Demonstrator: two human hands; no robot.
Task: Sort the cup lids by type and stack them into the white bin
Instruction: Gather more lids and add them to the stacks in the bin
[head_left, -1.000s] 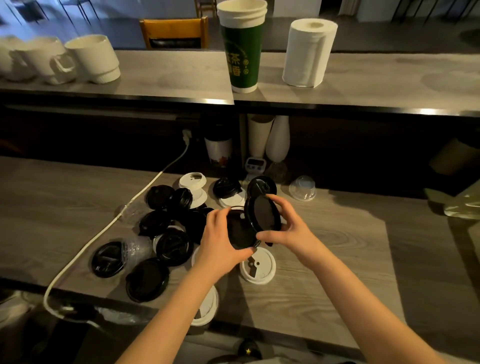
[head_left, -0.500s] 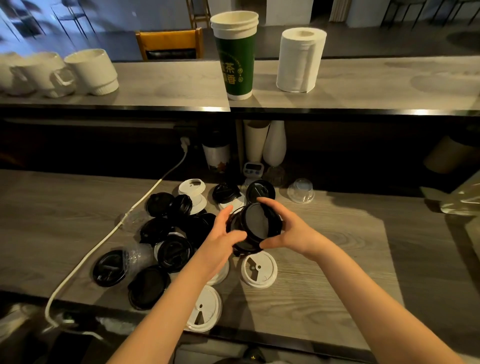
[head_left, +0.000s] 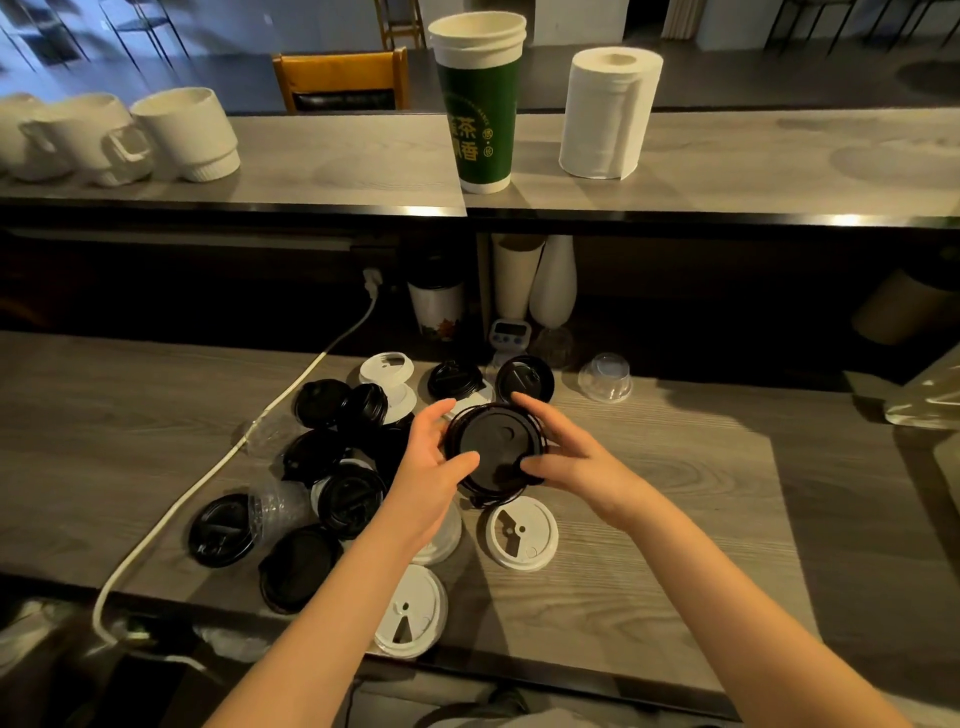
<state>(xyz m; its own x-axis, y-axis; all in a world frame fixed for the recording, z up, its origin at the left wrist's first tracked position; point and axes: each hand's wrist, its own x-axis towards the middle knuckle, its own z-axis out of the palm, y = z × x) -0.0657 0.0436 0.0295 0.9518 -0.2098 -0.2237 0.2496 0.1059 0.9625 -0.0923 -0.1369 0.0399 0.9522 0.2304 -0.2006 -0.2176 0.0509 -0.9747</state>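
Note:
Both hands hold a small stack of black lids (head_left: 493, 447) just above the grey wooden counter (head_left: 675, 493). My left hand (head_left: 434, 462) grips its left rim, my right hand (head_left: 566, 457) its right rim. Several loose black lids (head_left: 353, 499) lie in a heap to the left. White lids rest flat nearby: one (head_left: 522, 532) below the stack, one (head_left: 410, 610) at the front edge, one (head_left: 387, 369) at the back. Clear dome lids lie at the left (head_left: 272, 506) and back right (head_left: 605, 376). No white bin is in view.
A white cable (head_left: 208, 478) runs across the counter's left. A raised shelf (head_left: 311, 171) behind carries white mugs (head_left: 182, 135), a tall green paper cup (head_left: 480, 98) and a paper towel roll (head_left: 608, 114). Under it stand cups, a white vase (head_left: 553, 283) and a small timer (head_left: 511, 332).
The black lid in my right hand was tilted on edge; now it lies nested on the lid in my left hand, both hands closed around the stack.

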